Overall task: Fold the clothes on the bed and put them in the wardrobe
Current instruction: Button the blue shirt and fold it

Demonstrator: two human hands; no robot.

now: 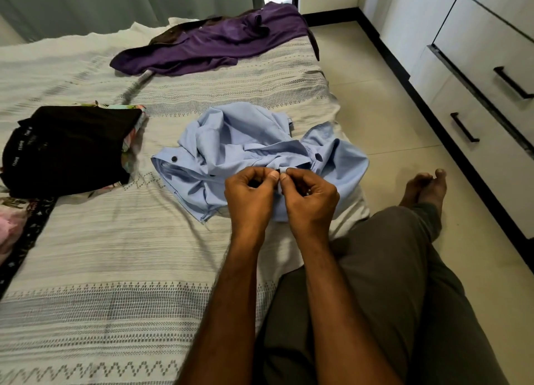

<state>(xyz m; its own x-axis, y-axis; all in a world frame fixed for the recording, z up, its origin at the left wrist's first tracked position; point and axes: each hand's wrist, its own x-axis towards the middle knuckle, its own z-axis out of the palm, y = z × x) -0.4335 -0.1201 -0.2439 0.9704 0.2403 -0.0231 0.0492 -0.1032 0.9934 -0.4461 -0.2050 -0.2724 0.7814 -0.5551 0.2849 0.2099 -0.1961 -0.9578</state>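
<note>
A crumpled light blue shirt point(248, 147) with dark buttons lies near the bed's right edge. My left hand point(250, 194) and my right hand point(307, 195) meet at its near edge, thumbs and fingertips pinching the fabric around a dark button. A purple garment point(213, 43) lies spread at the far end of the bed, with a dark brown piece under its left part. A folded black garment point(69, 147) sits on a floral one at the left. The white wardrobe point(485, 75) with black handles stands at the right.
The bed point(101, 254) has a white patterned cover. A pink and dark floral cloth point(17, 220) shows at the left edge. My leg in grey trousers point(384, 283) hangs off the bed, foot on the beige tiled floor point(375, 101). Grey curtains hang behind.
</note>
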